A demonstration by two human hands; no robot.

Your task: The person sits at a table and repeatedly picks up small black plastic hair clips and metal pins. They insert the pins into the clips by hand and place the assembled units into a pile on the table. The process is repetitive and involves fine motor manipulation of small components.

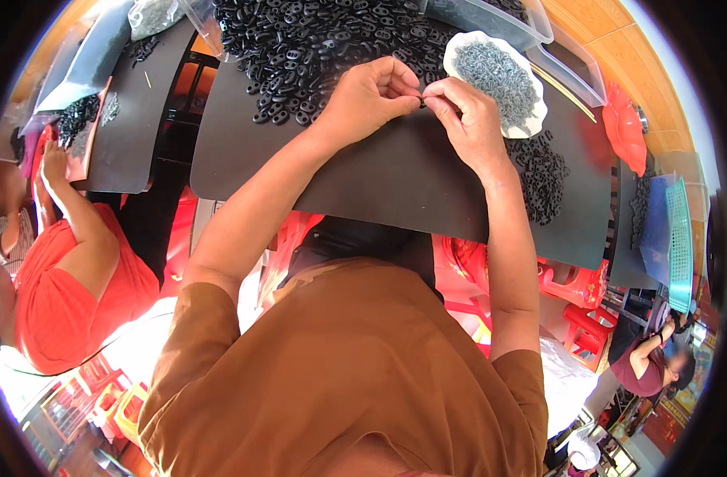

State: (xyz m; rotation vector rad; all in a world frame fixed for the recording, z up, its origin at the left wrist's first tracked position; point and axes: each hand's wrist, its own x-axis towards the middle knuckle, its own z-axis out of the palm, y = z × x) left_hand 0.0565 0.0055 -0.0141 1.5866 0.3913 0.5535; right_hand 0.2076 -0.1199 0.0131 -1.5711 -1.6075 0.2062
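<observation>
Above the dark table [379, 179] my two hands meet, fingertip to fingertip. My left hand [371, 97] pinches one side of a small black piece [422, 102], its other fingers curled. From the right, my right hand [468, 119] pinches the same piece between thumb and forefinger. Fingers cover most of it, so its exact kind is hidden. A large heap of black oval plastic pieces with holes [300, 56] spreads beyond my left hand. Just past my right hand stands a white scalloped dish [538, 111] full of small grey, shiny parts. A smaller pile of black pieces [542, 179] lies beside my right forearm.
Clear plastic bins [491, 24] line the table's far side. A red scalloped dish [624, 127] and a teal basket [679, 246] are at the right. On the left, a person in red [77, 294] works at another table [133, 119]. Red stools [590, 334] stand below.
</observation>
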